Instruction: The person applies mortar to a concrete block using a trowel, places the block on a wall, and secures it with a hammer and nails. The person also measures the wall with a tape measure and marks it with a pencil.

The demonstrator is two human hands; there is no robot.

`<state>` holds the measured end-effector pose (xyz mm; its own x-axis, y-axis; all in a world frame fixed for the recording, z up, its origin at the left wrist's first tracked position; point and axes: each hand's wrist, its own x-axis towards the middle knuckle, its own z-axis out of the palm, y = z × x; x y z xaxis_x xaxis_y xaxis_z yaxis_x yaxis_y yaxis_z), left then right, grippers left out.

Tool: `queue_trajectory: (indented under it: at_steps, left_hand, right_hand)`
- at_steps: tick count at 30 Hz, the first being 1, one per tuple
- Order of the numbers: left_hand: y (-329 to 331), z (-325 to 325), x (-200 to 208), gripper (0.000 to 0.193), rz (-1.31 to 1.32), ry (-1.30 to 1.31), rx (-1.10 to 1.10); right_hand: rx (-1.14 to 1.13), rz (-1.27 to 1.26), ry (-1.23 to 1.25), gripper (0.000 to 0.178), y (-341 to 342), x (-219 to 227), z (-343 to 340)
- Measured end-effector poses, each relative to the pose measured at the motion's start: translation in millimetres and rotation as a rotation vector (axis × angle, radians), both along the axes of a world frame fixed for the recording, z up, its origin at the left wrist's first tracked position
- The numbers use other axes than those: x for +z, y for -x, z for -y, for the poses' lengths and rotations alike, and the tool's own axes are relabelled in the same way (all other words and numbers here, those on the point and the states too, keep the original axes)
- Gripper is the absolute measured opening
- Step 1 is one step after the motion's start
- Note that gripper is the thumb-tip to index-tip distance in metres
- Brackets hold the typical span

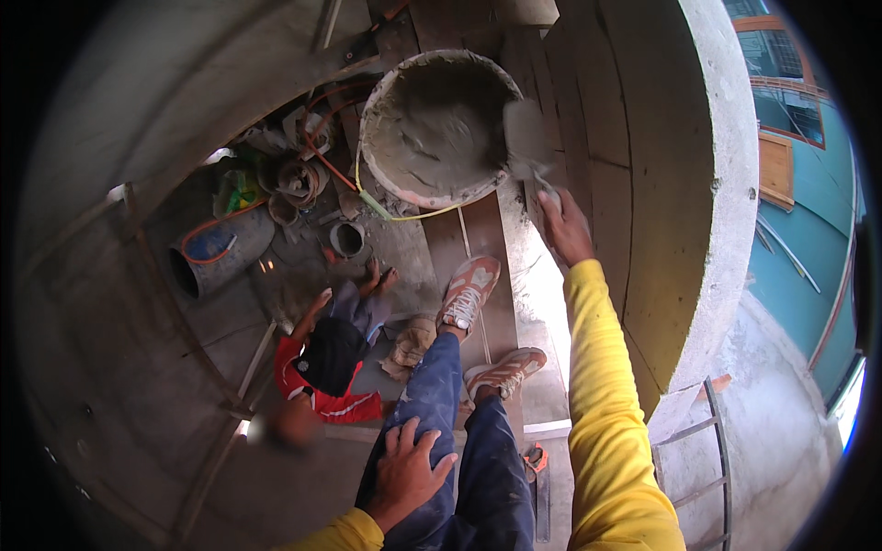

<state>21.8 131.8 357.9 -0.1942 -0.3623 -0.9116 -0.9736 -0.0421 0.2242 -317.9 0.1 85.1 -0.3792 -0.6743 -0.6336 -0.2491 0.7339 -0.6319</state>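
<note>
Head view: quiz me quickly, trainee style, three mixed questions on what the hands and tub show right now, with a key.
1. Multiple choice: which hand holds the trowel? A) left B) right C) both
2. True or false: the left hand rests on a blue trouser leg.
3. Short answer: what is inside the round tub?

Key:
1. B, the right hand.
2. True.
3. A wet-looking grey mix, apparently mortar.

wet-looking mortar (441,129), rough crusted tub (439,199), matt cloth sleeve (608,395), wooden planks (484,241)
</note>
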Motion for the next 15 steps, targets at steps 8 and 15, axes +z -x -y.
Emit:
queue_trajectory:
  at_steps: [8, 15]
  left_hand:
    - [2.5, -0.2, 6.6, 0.055, 0.039, -0.013, 0.102]
    - [-0.6, 0.1, 3.1, 0.056, 0.062, -0.067, 0.088]
  right_hand:
    - [-0.133, -0.248, 0.152, 0.054, -91.3, 30.7, -20.4]
    - [0.093, -0.524, 0.302, 0.049, -156.1, -24.7, 128.9]
